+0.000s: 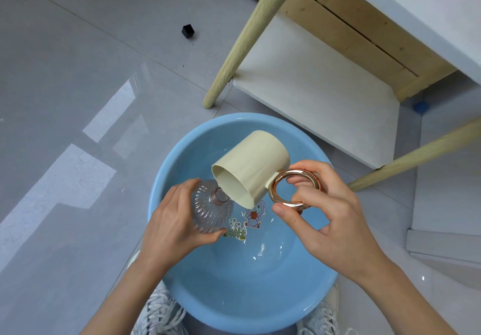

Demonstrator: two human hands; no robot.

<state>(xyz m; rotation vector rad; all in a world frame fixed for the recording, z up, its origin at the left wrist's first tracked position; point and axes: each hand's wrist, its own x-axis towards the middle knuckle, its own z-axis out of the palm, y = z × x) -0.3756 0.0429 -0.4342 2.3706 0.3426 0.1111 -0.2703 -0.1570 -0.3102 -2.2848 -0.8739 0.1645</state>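
Cup tipped down-left, its lip right over the bottle's neck

Your right hand [330, 217] pinches the rose-gold ring handle [273, 189] of the cream plastic cup [250, 168]. The cup's long axis runs from that grip down-left to the clear ribbed glass bottle [208, 212]. Your left hand [171, 220] wraps the bottle, tilted, over the round blue plastic basin [234, 295].

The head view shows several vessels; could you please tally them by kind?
Cream plastic cup with rose-gold ring handle: 1
Clear ribbed glass bottle: 1
Round blue plastic basin: 1
Total: 3
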